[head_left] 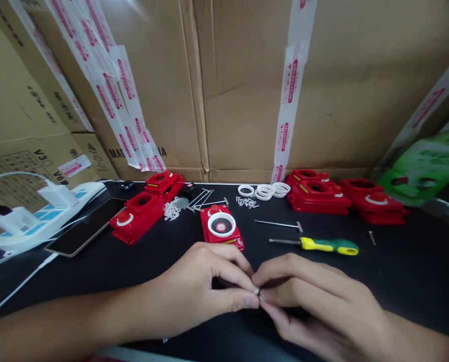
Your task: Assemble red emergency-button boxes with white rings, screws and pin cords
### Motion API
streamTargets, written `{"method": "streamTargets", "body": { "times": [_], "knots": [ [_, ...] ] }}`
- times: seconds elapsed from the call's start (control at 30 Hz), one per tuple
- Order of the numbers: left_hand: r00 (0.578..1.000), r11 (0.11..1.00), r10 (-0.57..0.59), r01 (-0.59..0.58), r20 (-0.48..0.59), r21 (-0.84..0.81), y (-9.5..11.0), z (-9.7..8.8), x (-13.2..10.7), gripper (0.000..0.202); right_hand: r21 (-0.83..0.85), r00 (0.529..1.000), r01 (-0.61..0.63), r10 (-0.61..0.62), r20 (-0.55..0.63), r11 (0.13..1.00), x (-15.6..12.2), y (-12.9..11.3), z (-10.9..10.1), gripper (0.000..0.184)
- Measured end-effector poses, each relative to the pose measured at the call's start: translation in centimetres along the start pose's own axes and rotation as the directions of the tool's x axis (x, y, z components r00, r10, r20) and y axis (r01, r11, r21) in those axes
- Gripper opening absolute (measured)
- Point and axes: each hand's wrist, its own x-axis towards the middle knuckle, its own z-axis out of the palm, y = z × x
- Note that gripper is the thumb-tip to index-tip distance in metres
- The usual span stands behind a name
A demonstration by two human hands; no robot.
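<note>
My left hand (212, 286) and my right hand (315, 296) meet fingertip to fingertip above the front of the black table. Between the pinched fingers shows a tiny whitish piece (256, 291), too small and too covered to name. Both hands are closed around it. Just beyond my left hand lies a red housing (205, 232) with a white ring (221, 236) around its dark round centre. To the right of it rest a thin metal rod with a T-shaped end (279, 223) and a yellow-green screwdriver (322, 245).
Red housings stand at left (137, 221) and right (318, 198). White rings (264, 191), small white parts (247, 202) and metal rods (201, 199) lie at the back. A phone (86, 226), power strip (39, 221), screw (372, 238) and green bag (424, 166) flank them; cardboard (243, 100) walls the rear.
</note>
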Motion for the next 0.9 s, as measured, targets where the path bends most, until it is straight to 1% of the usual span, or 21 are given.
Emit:
{"method": "streamTargets", "body": {
  "times": [0.1,0.23,0.3,0.5,0.6,0.67,0.73,0.8,0.9],
  "knots": [
    [1.0,1.0,0.015,-0.015,-0.024,-0.002,-0.14,-0.02,0.01,0.009,0.013,1.0,-0.026,0.026,0.01,1.0,-0.24,0.21,0.16,0.014],
    [1.0,0.996,-0.024,0.024,-0.003,-0.085,-0.16,0.0,0.06,0.008,0.009,0.998,-0.062,0.061,0.009,0.998,-0.23,0.31,0.37,0.016],
    [1.0,0.995,-0.03,0.031,0.006,-0.096,-0.09,0.01,0.1,0.008,0.003,0.998,-0.069,0.069,0.008,0.998,-0.16,0.3,0.48,0.016],
    [1.0,0.998,-0.02,0.02,0.005,-0.054,-0.17,0.11,0.15,0.009,-0.049,0.998,-0.064,0.065,0.016,0.997,-0.12,0.26,0.69,0.014],
    [1.0,1.0,0.002,-0.003,-0.026,-0.024,-0.37,0.29,0.05,0.01,-0.101,0.998,-0.06,0.061,0.007,0.993,-0.17,0.28,0.73,0.013],
    [0.998,1.0,0.025,-0.025,-0.051,-0.002,-0.43,0.4,-0.02,0.011,-0.104,0.998,-0.06,0.061,0.012,0.993,-0.14,0.31,0.7,0.013],
    [0.997,0.999,0.048,-0.047,-0.054,0.019,-0.4,0.46,-0.06,0.013,-0.069,0.997,-0.064,0.067,0.047,0.996,0.01,0.34,0.6,0.012],
    [0.998,0.998,0.053,-0.051,-0.033,0.038,-0.3,0.45,-0.07,0.014,0.002,0.99,-0.085,0.084,0.109,0.996,0.26,0.33,0.44,0.012],
    [0.999,0.997,0.047,-0.048,0.008,0.059,-0.1,0.35,-0.07,0.012,0.133,0.972,-0.163,0.136,0.189,0.978,0.58,0.23,0.19,0.011]
  ]
}}
